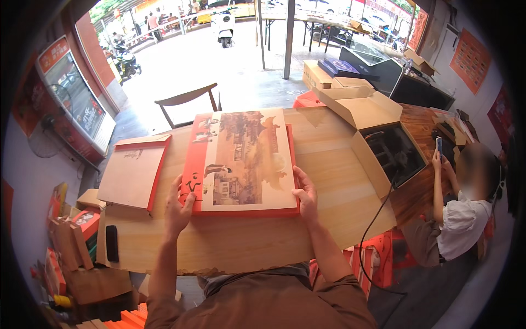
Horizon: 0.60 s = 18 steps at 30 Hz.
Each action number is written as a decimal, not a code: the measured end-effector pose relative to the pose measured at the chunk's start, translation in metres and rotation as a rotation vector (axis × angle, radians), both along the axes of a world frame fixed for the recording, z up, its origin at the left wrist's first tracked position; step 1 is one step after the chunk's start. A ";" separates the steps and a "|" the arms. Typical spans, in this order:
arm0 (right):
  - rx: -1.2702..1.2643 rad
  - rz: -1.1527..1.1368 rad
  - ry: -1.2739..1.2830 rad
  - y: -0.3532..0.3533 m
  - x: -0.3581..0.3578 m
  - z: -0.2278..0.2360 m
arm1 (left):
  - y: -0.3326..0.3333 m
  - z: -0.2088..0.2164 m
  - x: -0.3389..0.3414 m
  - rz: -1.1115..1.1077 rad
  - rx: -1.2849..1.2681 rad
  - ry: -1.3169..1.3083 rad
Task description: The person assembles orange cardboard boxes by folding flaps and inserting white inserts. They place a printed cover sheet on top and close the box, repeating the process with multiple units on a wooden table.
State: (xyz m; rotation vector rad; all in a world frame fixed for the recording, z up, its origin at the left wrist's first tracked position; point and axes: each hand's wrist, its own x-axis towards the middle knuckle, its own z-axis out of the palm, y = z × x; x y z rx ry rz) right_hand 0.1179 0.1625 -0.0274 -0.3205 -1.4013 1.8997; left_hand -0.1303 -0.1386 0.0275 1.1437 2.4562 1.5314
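Observation:
A large flat gift box (246,159) lies in front of me on the wooden table (329,148), its lid printed with a picture of old buildings and figures, its sides red. With my left hand (178,211) I grip its near left corner, the thumb on the lid's red strip. My right hand (305,194) clasps the right side close to the near corner. The fingers beneath the edges are partly hidden. To the left of the box lies a beige folder-like cover (133,172) with a red edge.
A black phone (112,243) rests near the table's left edge. An open cardboard box (364,118) with something dark inside stands at the right. Beyond it a person (460,219) sits holding a phone. A black cable (368,233) hangs over the right edge; a chair (189,101) stands opposite.

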 end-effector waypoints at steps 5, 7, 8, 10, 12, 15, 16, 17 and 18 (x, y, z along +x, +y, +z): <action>-0.200 0.002 0.089 -0.002 -0.010 -0.010 | -0.011 -0.021 -0.011 -0.005 0.109 -0.197; -0.208 -0.032 0.043 -0.002 -0.013 -0.010 | -0.012 -0.026 -0.009 0.026 0.056 -0.137; -0.184 0.000 0.036 -0.002 -0.013 -0.009 | -0.013 -0.023 -0.006 0.035 0.012 -0.098; -0.133 0.063 0.017 -0.004 -0.010 -0.005 | -0.013 -0.010 0.003 0.053 -0.074 -0.025; -0.099 0.082 0.029 0.001 -0.008 -0.008 | -0.009 0.002 0.011 0.036 -0.087 -0.016; -0.110 0.088 0.013 0.000 -0.007 -0.005 | -0.010 0.004 0.011 0.037 -0.073 -0.027; -0.126 0.083 0.004 -0.002 -0.008 -0.002 | -0.011 0.003 0.010 0.039 -0.066 -0.031; -0.111 0.070 -0.011 -0.005 -0.008 0.001 | -0.012 -0.002 0.008 0.043 -0.019 -0.053; -0.096 0.057 -0.025 -0.008 -0.009 0.005 | -0.013 -0.009 0.005 0.047 0.027 -0.074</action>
